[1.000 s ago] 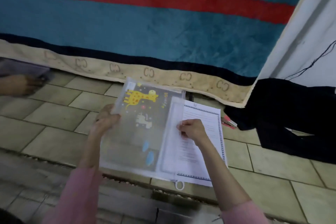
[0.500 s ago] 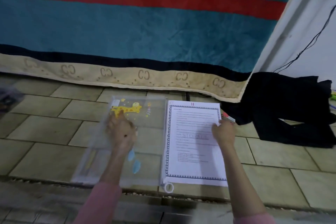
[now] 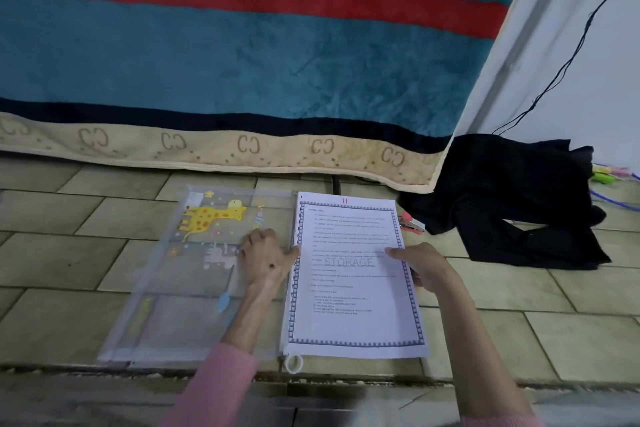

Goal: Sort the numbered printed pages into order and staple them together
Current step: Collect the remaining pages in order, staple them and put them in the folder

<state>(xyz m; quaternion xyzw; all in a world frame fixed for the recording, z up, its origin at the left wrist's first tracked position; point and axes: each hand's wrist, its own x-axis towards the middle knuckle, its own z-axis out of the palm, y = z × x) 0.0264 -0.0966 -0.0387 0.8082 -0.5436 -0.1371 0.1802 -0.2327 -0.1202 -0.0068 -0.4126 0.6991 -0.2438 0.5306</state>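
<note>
1. Left hand (image 3: 265, 255) resting on the giraffe pouch (image 3: 194, 274), fingers loosely curled, thumb touching the left edge of the printed pages (image 3: 353, 274).
2. Right hand (image 3: 424, 267) pinching their right edge, thumb on top.
3. Best to lift evenly, checking page numbers.
4. Stapler (image 3: 411, 224) just right of the pages.

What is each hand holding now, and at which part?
The right hand grips the stack of printed pages at its right edge. The left hand rests on the giraffe zip pouch, gripping nothing.
</note>
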